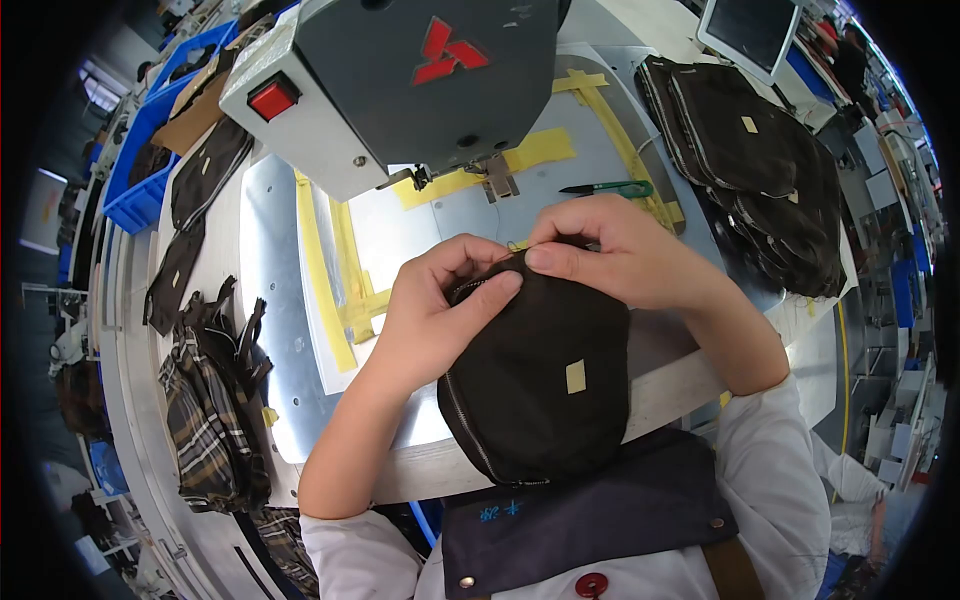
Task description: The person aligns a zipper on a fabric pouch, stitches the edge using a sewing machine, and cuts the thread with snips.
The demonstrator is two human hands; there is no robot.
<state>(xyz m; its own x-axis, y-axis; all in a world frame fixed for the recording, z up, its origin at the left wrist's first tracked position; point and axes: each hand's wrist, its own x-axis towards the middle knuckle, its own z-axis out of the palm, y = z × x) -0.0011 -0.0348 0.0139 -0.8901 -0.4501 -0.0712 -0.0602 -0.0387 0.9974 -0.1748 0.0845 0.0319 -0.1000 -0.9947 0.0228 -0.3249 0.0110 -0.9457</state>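
Observation:
A black fabric panel (540, 350) with a zipper along its left edge and a small pale yellow sticker hangs between my hands, its lower end over the table's front edge. My left hand (445, 300) pinches its top edge near the zipper. My right hand (610, 250) grips the same edge a little to the right, thumb and fingertips pressed together. A small yellowish loop shows between the two sets of fingertips. Just beyond my hands stands the sewing machine head (440, 90), its presser foot (498, 180) above the metal bed.
A green pen-like tool (610, 188) lies behind my right hand. Black zippered pieces (760, 140) are piled at right, near a screen (750, 30). Plaid fabric (210, 410) and black strips (205, 175) lie left, by blue bins (140, 200). Yellow tape (350, 300) marks the bed.

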